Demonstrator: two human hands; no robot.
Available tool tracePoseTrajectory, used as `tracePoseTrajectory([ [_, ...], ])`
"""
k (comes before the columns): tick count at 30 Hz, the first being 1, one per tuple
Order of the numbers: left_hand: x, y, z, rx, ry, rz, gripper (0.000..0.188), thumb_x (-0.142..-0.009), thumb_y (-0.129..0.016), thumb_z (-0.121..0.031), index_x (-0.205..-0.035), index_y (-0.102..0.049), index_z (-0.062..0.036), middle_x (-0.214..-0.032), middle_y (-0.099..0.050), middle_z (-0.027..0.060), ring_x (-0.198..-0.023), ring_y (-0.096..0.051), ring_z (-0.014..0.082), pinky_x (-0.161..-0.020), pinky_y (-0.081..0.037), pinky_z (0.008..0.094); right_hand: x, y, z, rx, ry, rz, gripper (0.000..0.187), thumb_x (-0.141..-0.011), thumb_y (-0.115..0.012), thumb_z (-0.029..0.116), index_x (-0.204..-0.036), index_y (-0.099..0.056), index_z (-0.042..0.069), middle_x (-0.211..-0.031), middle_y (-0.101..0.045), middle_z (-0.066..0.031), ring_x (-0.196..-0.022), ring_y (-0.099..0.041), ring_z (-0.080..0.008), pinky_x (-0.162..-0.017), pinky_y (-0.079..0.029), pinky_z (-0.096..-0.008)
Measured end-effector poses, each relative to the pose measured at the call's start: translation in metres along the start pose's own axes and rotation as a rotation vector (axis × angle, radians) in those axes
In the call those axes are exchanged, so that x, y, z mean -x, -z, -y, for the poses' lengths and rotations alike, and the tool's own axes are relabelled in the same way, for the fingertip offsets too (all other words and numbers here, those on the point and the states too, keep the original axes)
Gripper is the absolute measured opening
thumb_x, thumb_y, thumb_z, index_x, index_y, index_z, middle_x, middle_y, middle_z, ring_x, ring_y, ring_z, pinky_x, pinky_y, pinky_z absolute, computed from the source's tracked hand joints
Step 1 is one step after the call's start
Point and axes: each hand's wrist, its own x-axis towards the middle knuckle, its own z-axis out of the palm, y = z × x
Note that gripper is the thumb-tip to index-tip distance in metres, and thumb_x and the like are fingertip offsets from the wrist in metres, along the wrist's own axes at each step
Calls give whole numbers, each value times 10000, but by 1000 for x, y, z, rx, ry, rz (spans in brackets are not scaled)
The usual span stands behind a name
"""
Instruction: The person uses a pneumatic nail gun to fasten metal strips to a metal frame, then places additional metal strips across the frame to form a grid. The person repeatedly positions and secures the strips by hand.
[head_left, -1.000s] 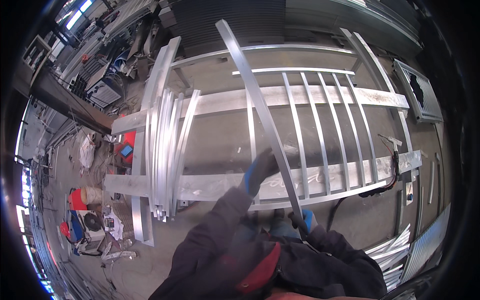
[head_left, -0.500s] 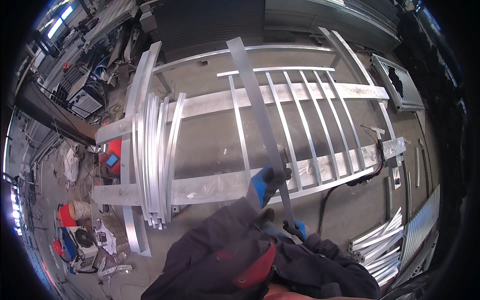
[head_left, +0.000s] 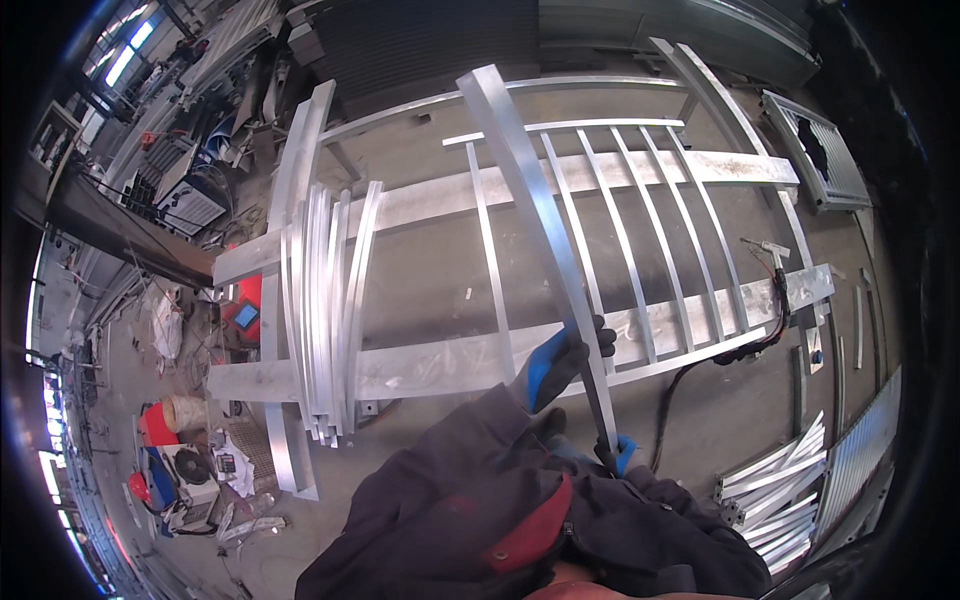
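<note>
A long, square aluminium tube [head_left: 543,225] slants up and away from me above the workbench. My left hand [head_left: 562,362], in a dark glove with a blue back, closes around the tube near its lower part. Lower down, close to my body, my right hand [head_left: 620,455] grips its near end in a similar glove. Beneath the tube lies a ladder-like aluminium frame [head_left: 620,248], its thin bars running between two rails. The tube crosses over this frame and hides part of it.
Two wide metal beams [head_left: 420,362] support the frame. Several loose aluminium strips [head_left: 318,300] lie across them on the left. A torch [head_left: 768,247] with a dark cable rests at the right. Stacked profiles [head_left: 780,490] stand lower right; tools and a red machine [head_left: 247,300] are at left.
The tube has rolled in my hands, so a second, bright face now shows along with its end. Both hands still hold it. The whole view has shifted slightly.
</note>
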Motion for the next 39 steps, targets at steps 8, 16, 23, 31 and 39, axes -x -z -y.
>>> tracePoseTrajectory([
  [8,-14,-19,1,-20,74,-44,661,-1100,-564,-286,-1601,-288,44,-1504,-545,171,-1364,-564,279,-1155,-450,426,11,15,-13,107,107,-134,483,-832,-821,444,-1044,-751,16,-953,-764,-189,-895,-744,-338,-814,-573,-436],
  [16,-19,-22,7,52,82,16,673,-1094,-565,-291,-1592,-294,72,-1495,-546,197,-1375,-554,301,-1179,-427,433,16,15,-24,174,42,-146,518,-821,-829,456,-1097,-735,27,-1032,-755,-200,-968,-729,-363,-856,-564,-440],
  [23,-14,-20,-3,33,96,-6,667,-1094,-566,-294,-1587,-306,72,-1482,-555,188,-1369,-557,291,-1172,-431,431,13,11,-20,167,24,-129,526,-823,-831,463,-1111,-733,33,-1021,-766,-178,-956,-739,-339,-851,-570,-427],
  [31,-10,-10,0,-5,163,-113,649,-1067,-638,-274,-1555,-372,60,-1395,-616,150,-1284,-605,245,-1119,-474,404,14,1,-22,-28,4,54,494,-861,-790,441,-1151,-750,43,-1050,-786,-138,-988,-751,-241,-869,-579,-396],
  [39,-11,-3,2,48,102,-71,663,-1073,-615,-286,-1571,-344,57,-1414,-597,166,-1298,-600,267,-1111,-480,416,17,0,-12,18,-55,69,491,-854,-792,419,-1170,-748,46,-1050,-783,-138,-983,-748,-231,-870,-580,-381],
])
